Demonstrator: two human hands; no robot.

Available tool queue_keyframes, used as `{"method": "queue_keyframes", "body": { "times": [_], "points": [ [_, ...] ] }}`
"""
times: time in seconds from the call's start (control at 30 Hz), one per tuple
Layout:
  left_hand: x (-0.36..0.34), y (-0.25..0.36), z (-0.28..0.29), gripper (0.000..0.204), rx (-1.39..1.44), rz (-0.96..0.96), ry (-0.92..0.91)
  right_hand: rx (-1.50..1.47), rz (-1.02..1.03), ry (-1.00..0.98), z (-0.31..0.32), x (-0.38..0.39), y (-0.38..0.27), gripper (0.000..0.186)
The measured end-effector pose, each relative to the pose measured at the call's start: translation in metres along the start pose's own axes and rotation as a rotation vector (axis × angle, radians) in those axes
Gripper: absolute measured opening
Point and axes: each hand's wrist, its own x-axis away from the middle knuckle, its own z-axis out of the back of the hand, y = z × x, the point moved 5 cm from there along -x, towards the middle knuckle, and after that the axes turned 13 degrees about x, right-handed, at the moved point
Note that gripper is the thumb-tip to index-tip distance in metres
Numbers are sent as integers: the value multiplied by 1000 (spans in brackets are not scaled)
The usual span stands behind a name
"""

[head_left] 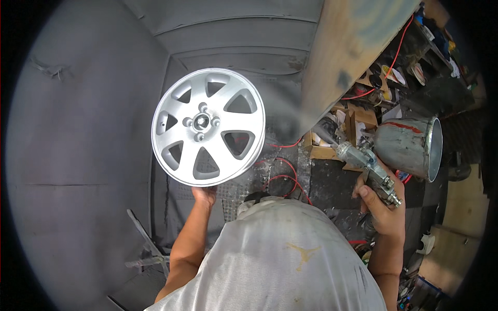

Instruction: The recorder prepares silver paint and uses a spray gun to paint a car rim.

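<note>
A silver seven-spoke alloy wheel (pixel 230 115) is held up at center left, its face toward me. My left hand (pixel 204 195) is beneath it, gripping its lower edge, with most of the fingers hidden behind the rim. At the right, my right hand (pixel 380 206) is closed around a metal spray gun (pixel 368 168) with a large paint-stained cup (pixel 402 146). The gun's nozzle end points left, toward the wheel, with space between the two.
Grey booth walls (pixel 83 129) surround the left and top. A leaning board (pixel 353 36) stands upper right, beside cluttered shelves (pixel 425 62) and cardboard boxes (pixel 327 153). A red hose (pixel 280 177) loops across the stained floor. A metal stand (pixel 142 228) sits lower left.
</note>
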Motion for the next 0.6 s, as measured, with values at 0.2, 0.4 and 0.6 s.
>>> {"method": "queue_keyframes", "body": {
  "times": [0.2, 0.4, 0.6],
  "points": [
    [-17, 51, 26, 54, 273, -87, -196, -21, 29, -84, -18, 23, 3, 66],
    [-17, 45, 64, 49, 192, -28, -141, -3, 42, -309, -52, 26, -7, 59],
    [-12, 42, 86, 40, 158, -37, -7, -13, 6, -433, -70, 27, -18, 53]
  ]
}}
